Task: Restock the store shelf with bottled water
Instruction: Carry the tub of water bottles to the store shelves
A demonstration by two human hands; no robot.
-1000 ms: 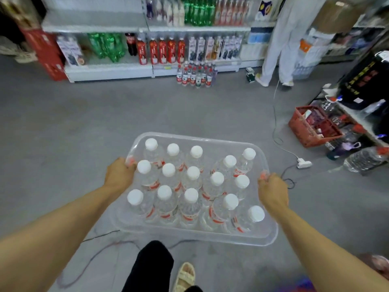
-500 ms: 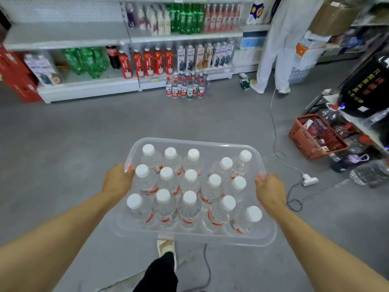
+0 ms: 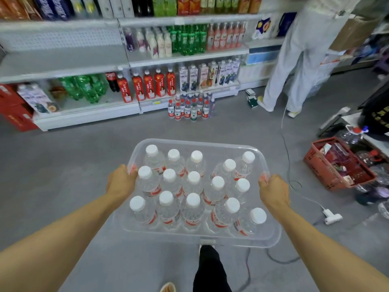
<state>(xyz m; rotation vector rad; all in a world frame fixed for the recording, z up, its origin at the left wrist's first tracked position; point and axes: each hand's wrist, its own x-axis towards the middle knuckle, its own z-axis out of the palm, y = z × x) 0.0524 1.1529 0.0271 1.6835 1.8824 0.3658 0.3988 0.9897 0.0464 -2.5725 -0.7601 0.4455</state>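
Observation:
I carry a clear plastic tray [image 3: 202,143] at waist height, filled with several water bottles [image 3: 193,187] that have white caps and red labels. My left hand [image 3: 121,182] grips the tray's left rim, fingers curled over the edge. My right hand [image 3: 273,189] grips the right rim the same way. Ahead stands the store shelf [image 3: 88,111] with drinks; a bare stretch of shelf [image 3: 63,57] shows at upper left. A cluster of water bottles [image 3: 190,108] stands on the floor before the shelf.
A person in white clothes [image 3: 303,55] stands at the shelf's right end. A red basket [image 3: 336,165] with clutter sits on the floor to the right. A cable and white plug [image 3: 331,217] lie across the grey floor. Red boxes [image 3: 14,108] stand at far left.
I have walked toward the shelf: it and the floor bottles are nearer and larger. Both hands keep the same grip on the tray. My legs have swapped in stride.

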